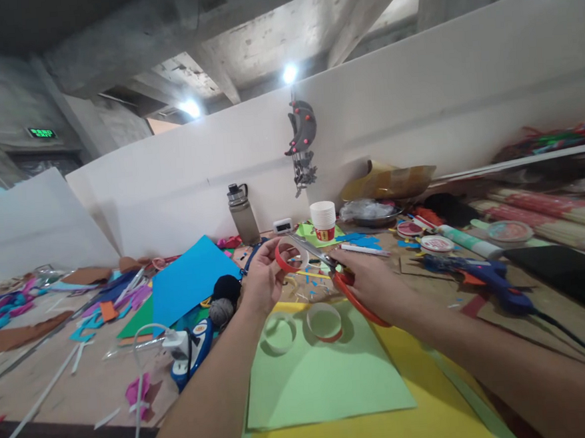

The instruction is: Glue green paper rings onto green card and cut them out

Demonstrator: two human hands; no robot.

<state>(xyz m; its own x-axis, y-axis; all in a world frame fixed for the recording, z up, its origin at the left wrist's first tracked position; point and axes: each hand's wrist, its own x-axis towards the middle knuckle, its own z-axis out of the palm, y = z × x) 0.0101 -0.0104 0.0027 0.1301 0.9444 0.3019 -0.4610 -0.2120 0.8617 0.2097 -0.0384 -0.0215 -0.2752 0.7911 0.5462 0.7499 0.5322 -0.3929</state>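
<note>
Thin paper ring (279,260) — red-edged — pinched in left hand (264,281), scissors (315,252) at it.

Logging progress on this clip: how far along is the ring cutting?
Done: a white ring and a red-rimmed ring lie on the green sheet. In hand: the left hand holds a third ring, the right hand has scissors at it. Possibly left: a stack of paper cups stands uncut behind.

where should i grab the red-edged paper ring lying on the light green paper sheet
Pinch the red-edged paper ring by its thin wall from straight above, one fingertip inside, one outside: it rests flat on the light green paper sheet, opening up. The left hand holds a red paper ring, the right hand red-handled scissors.
</note>
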